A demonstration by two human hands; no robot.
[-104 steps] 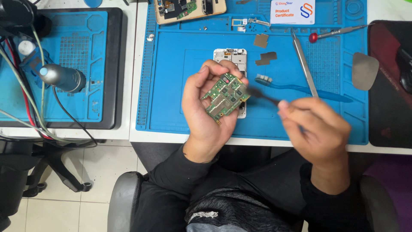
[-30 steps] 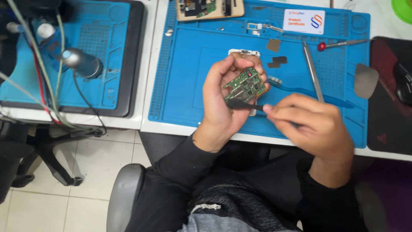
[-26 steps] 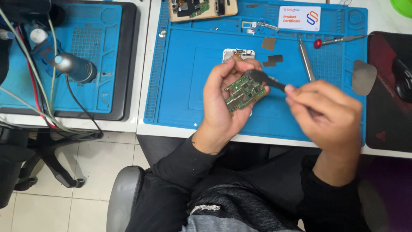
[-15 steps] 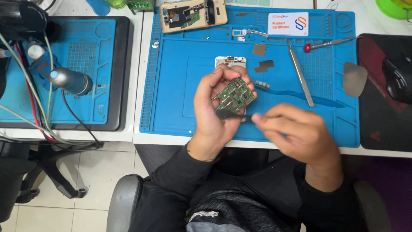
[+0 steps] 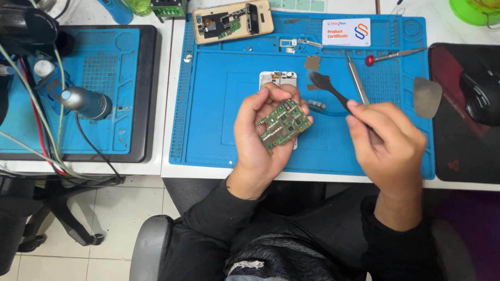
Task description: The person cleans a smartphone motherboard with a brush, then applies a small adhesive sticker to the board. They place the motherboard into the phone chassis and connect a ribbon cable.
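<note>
Circuit board (image 5: 284,125) clamped in left hand (image 5: 260,138) fingers, right hand (image 5: 388,140) gripping brush (image 5: 328,91) (bristles clear)

Both hands, left hand (image 5: 260,138) and right hand (image 5: 388,143), are bare; black long sleeves (image 5: 219,213) reach the wrists, above a dark grey lap.

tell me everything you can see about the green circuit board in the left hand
The green circuit board is a small flat board of irregular outline, crowded with tiny metal shields and chips. It rests tilted, component side up, cradled in the left hand above the blue mat, fingers gripping its edges. The black tool in the right hand is clear of it.
</note>
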